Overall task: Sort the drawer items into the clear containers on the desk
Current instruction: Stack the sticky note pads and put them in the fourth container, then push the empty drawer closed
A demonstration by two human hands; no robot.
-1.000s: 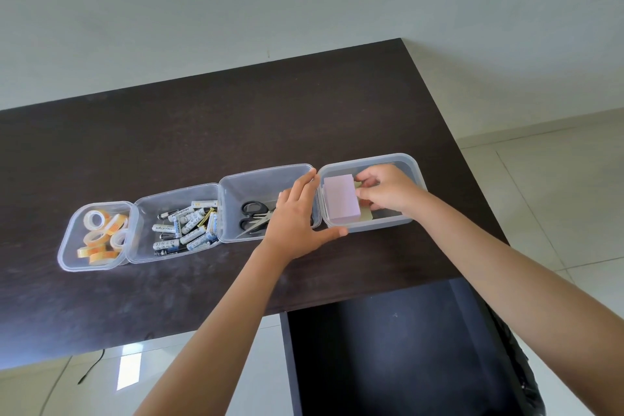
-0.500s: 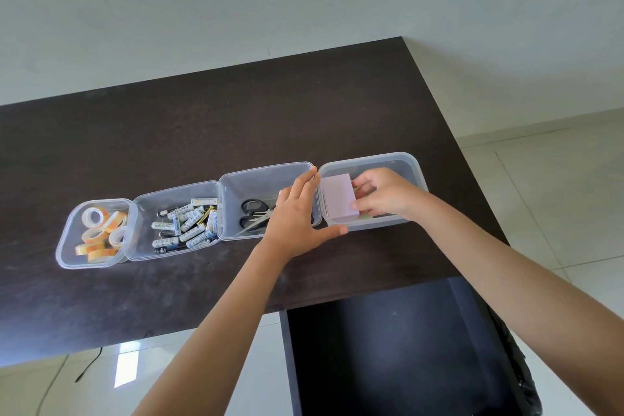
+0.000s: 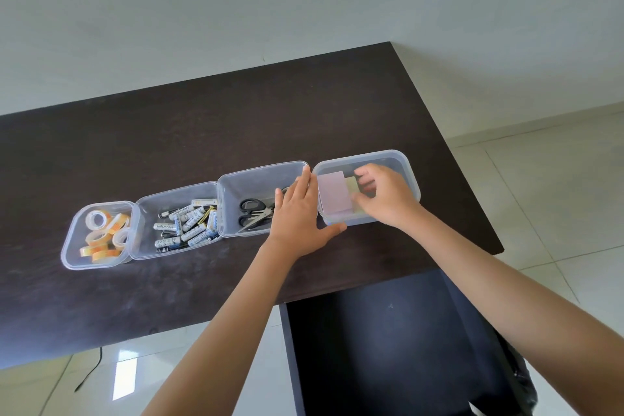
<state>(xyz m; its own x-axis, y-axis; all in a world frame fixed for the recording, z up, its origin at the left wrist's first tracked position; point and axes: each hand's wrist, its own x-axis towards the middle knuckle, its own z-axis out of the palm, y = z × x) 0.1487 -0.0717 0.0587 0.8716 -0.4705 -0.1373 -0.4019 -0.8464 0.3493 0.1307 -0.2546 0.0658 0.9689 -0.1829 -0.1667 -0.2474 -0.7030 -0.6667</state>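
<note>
The right hand [image 3: 385, 196] is down inside the last box [image 3: 401, 159] on the worktop [image 3: 236, 118], the one at the right end of the row. Its fingers are bent around some small pads, but they hide what they touch, so it is not clear just which pad is in its grip. A pink pad [image 3: 334, 192] lies flat in the box, just to the left of those fingers. A pale yellow pad [image 3: 351, 184] sits between the pink one and the fingers, partly under them. The left hand [image 3: 297, 213] is flat and open. It presses on the near left side of the box, with its fingers up along the wall and its thumb along the front. This looks like the step of laying the pads neatly in their box. To do it well, the left hand should hold the box steady so it does not slide into the scissors [image 3: 253, 213] box next to it. The right hand should let the pads down flat, side by side, and then let go softly. Past the left hand sit the batteries [image 3: 185, 226] and the tape rolls [image 3: 104, 233], each in its own box. The open drawer [image 3: 388, 331] below the arms looks dark and bare, so this may be one of the last things.
</note>
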